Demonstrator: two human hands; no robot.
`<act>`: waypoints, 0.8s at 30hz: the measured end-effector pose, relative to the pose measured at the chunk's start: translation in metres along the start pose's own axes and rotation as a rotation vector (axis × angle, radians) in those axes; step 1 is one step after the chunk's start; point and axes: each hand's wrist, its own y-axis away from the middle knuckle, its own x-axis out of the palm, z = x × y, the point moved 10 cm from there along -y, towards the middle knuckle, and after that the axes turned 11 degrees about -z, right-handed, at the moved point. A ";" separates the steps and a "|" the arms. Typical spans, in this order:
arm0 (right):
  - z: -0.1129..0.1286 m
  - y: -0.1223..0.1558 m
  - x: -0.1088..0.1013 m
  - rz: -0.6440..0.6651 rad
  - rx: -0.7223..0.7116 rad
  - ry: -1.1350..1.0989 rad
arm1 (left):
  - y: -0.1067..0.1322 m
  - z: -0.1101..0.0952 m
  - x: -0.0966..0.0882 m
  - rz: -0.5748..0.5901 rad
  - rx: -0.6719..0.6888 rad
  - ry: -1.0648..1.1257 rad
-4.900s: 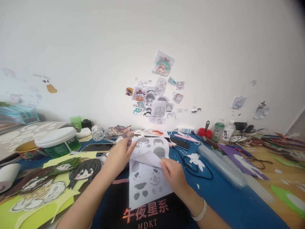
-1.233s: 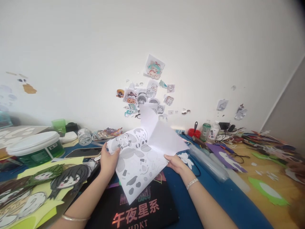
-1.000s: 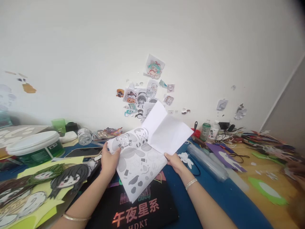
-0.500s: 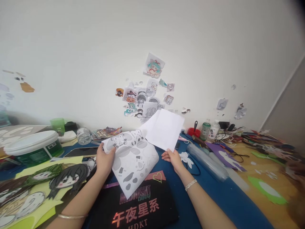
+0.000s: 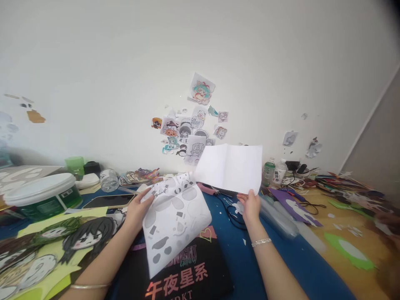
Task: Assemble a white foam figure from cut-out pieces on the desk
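Note:
My left hand (image 5: pixel 139 209) is closed on the left edge of a sheet printed with grey shapes (image 5: pixel 175 225), thumb on top. The printed sheet hangs tilted over a black box (image 5: pixel 181 279) with pink lettering. In my right hand (image 5: pixel 251 207) is the lower right corner of a blank white sheet (image 5: pixel 240 168), pinched between thumb and fingers. A fold line runs down this sheet, and its left end meets the top of the printed one. Whether the two sheets are joined there I cannot tell.
Paper cartoon cutouts (image 5: pixel 87 239) lie at the left, before a white-lidded tub (image 5: pixel 40 196). A clear plastic roll (image 5: pixel 279 218), a purple sheet (image 5: pixel 295 206) and bottles (image 5: pixel 279 173) are at the right. Drawings (image 5: pixel 201 89) hang on the wall. A person's blurred hand (image 5: pixel 387 223) shows at the right edge.
My right hand has moved right, drawing the blank sheet wider so its fold line shows. The printed sheet has swung lower at its near corner, and my left hand has shifted slightly.

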 end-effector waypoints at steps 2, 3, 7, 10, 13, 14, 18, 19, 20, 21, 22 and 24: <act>0.008 -0.007 -0.008 -0.058 -0.022 -0.051 | 0.011 -0.001 0.018 0.171 -0.127 0.168; 0.012 -0.009 -0.012 -0.079 -0.032 -0.073 | 0.019 -0.005 0.026 0.259 -0.164 0.218; 0.023 -0.013 -0.013 -0.082 -0.054 -0.182 | 0.047 -0.014 0.049 0.537 -0.186 0.122; 0.033 -0.010 -0.014 -0.098 -0.118 -0.260 | 0.051 -0.017 0.053 0.591 -0.017 -0.144; 0.043 -0.008 -0.021 -0.153 -0.218 -0.253 | 0.047 -0.022 0.054 0.583 0.194 -0.419; 0.044 -0.007 -0.022 -0.167 -0.226 -0.242 | 0.044 -0.023 0.053 0.566 0.253 -0.501; 0.045 -0.006 -0.023 -0.170 -0.210 -0.230 | 0.042 -0.040 0.050 0.425 0.528 -0.800; 0.047 -0.005 -0.021 -0.160 -0.220 -0.231 | 0.046 -0.047 0.051 0.378 0.597 -0.859; 0.048 -0.003 -0.020 -0.147 -0.233 -0.231 | 0.053 -0.053 0.054 0.340 0.657 -0.905; 0.050 -0.002 -0.018 -0.135 -0.242 -0.230 | 0.063 -0.057 0.060 0.331 0.713 -0.926; 0.051 -0.001 -0.017 -0.126 -0.246 -0.227 | 0.076 -0.058 0.069 0.377 0.747 -0.908; 0.051 -0.001 -0.017 -0.128 -0.244 -0.221 | 0.112 -0.047 0.095 0.616 0.802 -0.866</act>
